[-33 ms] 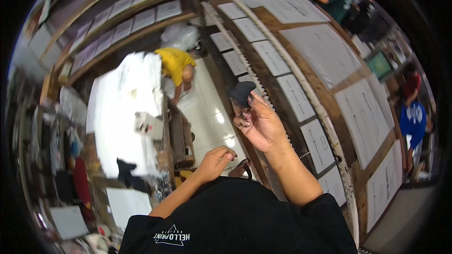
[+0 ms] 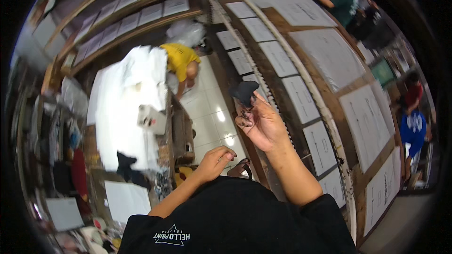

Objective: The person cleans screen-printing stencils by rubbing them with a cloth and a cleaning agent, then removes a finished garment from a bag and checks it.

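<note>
Raised in front of me, my right hand (image 2: 264, 124) grips a crumpled black cloth (image 2: 246, 92) between thumb and fingers. Dark stains mark its fingertips. My left hand (image 2: 214, 162) rests low near my waist, fingers curled together, and I see nothing in it. Its fingertips are darkened too. Just beyond the right hand runs a long rack or table with white printed sheets (image 2: 300, 99) laid in a row on dark boards. The cloth hides part of the rack's near edge.
To the left stands a table piled with white sheets (image 2: 117, 108), with a white box (image 2: 151, 119) on it. A person in a yellow shirt (image 2: 179, 61) bends down behind it. Tiled floor (image 2: 207, 117) lies between. Several other people (image 2: 413, 127) are at the right, farther off.
The surroundings have shifted slightly rightward in the view as my head turned a little. My hands and the black cloth are nearly unchanged.
</note>
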The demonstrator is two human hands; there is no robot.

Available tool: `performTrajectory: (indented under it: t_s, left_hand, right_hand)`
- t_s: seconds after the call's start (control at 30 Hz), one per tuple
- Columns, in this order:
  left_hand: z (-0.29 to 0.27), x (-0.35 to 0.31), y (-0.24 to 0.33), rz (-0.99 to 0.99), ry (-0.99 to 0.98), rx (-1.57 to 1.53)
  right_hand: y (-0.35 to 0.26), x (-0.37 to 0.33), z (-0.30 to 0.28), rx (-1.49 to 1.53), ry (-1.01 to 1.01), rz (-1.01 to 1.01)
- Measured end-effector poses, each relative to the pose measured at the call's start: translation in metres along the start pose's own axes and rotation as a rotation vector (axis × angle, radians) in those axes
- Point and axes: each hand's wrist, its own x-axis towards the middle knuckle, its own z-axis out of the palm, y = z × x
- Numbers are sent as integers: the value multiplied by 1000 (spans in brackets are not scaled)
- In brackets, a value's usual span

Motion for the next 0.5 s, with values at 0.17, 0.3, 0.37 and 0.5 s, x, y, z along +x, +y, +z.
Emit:
performTrajectory:
  t_s: [0.17, 0.3, 0.37, 0.5]
  left_hand:
    - [-27, -78, -6, -138, 255, -75]
    - [-44, -116, 5, -183, 420, -57]
    - [-51, -130, 12, -173, 523, -29]
    - [-67, -140, 25, -203, 650, -29]
  right_hand:
    - [63, 14, 24, -80, -153, 134]
    - [95, 25, 30, -84, -374, 281]
    - [109, 25, 40, -105, -326, 328]
    - [126, 25, 41, -310, -267, 398]
